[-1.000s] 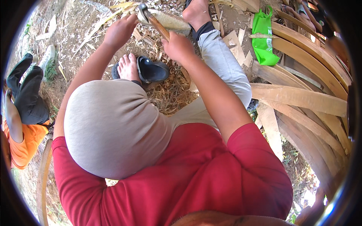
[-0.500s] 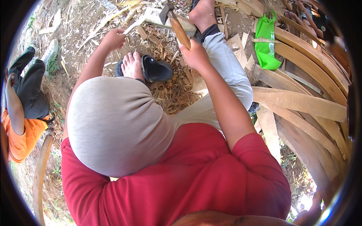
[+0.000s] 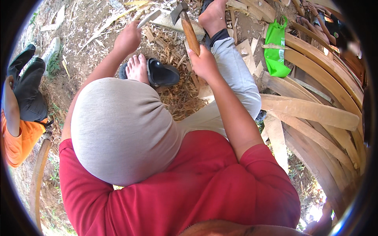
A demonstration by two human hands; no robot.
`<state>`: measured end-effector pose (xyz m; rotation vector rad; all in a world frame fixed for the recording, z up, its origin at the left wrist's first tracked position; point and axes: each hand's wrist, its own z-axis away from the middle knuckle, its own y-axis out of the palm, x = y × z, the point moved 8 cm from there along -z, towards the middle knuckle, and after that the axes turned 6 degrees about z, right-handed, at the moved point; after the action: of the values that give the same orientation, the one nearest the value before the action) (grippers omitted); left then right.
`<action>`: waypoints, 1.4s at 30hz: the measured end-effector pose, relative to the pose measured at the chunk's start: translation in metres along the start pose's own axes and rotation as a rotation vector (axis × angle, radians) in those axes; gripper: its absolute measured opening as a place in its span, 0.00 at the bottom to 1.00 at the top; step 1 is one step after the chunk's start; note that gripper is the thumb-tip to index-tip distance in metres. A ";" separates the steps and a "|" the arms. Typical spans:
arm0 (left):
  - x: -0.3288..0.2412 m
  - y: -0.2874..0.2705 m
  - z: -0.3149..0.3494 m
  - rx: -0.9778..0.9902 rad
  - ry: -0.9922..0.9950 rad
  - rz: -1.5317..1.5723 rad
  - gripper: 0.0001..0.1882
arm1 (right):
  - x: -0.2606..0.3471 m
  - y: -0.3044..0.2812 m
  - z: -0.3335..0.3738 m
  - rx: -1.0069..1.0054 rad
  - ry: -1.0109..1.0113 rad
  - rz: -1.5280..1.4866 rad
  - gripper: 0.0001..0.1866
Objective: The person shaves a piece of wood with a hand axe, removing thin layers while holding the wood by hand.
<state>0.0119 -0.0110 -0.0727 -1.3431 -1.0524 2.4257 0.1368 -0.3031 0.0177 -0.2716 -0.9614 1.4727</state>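
A person's right hand [image 3: 204, 63] closes its fingers around a hatchet [image 3: 190, 35] by a pale block [image 3: 167, 23] on the ground [image 3: 92, 59] as the left hand [image 3: 128, 38] grips a thin pale strip [image 3: 149, 18], seemingly between cuts, the next stroke calling for steady support and clear fingers.

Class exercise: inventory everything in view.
Hatchet: one, brown handle, top centre
Strip: one, pale, top centre
Wood block: one, pale, top centre
Clog: at least one, black, upper centre
Bag: one, green, upper right
Curved boards: several, brown, mostly right
Wood scraps: many, pale, top
Co-worker: one, orange shirt, left
Other people: unclear count, upper right
Trousers: one pair, pale, centre
Shirt: one, red, bottom centre
Feet: two, bare, top centre
Left hand: one, holding strip
Right hand: one, holding hatchet
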 end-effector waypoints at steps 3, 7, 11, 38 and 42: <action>0.005 0.006 -0.004 -0.008 0.021 -0.058 0.26 | 0.031 -0.012 0.001 -0.086 -0.086 0.109 0.22; -0.002 0.016 0.003 0.228 -0.230 0.111 0.27 | 0.051 -0.003 -0.009 -0.004 -0.053 0.109 0.24; -0.006 0.033 0.011 0.312 -0.393 0.458 0.25 | 0.063 0.017 -0.015 0.086 -0.016 0.148 0.25; -0.009 0.029 -0.039 0.362 -0.661 0.896 0.09 | 0.084 0.001 -0.030 -0.033 -0.256 0.458 0.20; 0.005 0.031 -0.063 0.377 -0.659 0.916 0.09 | 0.079 0.006 -0.033 -0.029 -0.271 0.442 0.20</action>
<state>0.0648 0.0003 -0.1184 -1.0212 0.0764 3.6270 0.1405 -0.2179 0.0230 -0.3254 -1.1926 1.9362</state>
